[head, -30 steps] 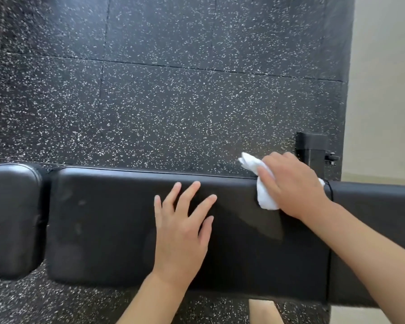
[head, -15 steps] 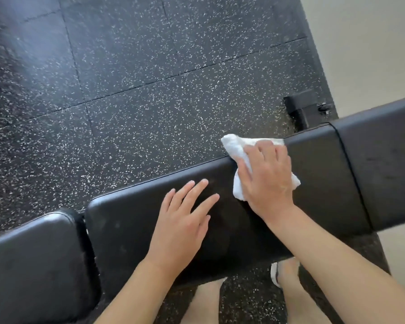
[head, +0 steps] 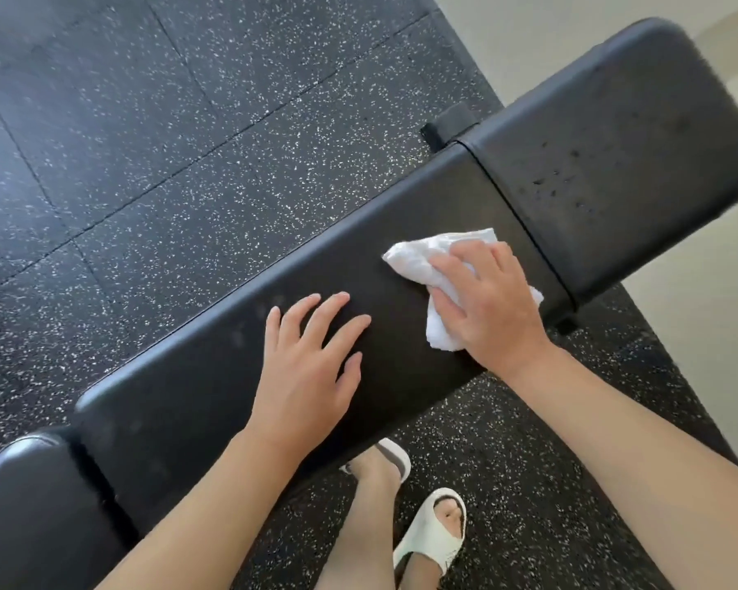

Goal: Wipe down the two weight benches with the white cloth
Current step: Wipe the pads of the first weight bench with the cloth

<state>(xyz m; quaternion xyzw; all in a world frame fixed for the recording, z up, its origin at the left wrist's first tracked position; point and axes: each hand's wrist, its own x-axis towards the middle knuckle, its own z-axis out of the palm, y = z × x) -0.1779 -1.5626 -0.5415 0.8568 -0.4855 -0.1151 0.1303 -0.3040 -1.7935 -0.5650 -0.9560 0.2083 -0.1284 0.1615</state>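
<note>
Right hand (head: 493, 308) presses the bunched white cloth (head: 422, 266) on the long bench pad (head: 214, 402); left hand (head: 312, 368) flat beside it, fingers spread. Droplets on the pad beyond (head: 606, 134): wiping likely unfinished.

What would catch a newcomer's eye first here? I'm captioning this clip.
The white cloth, bunched under the right hand on the long black bench pad, stands out at centre right. The left hand lies flat beside it, and white sandals show on the speckled floor below.
</note>
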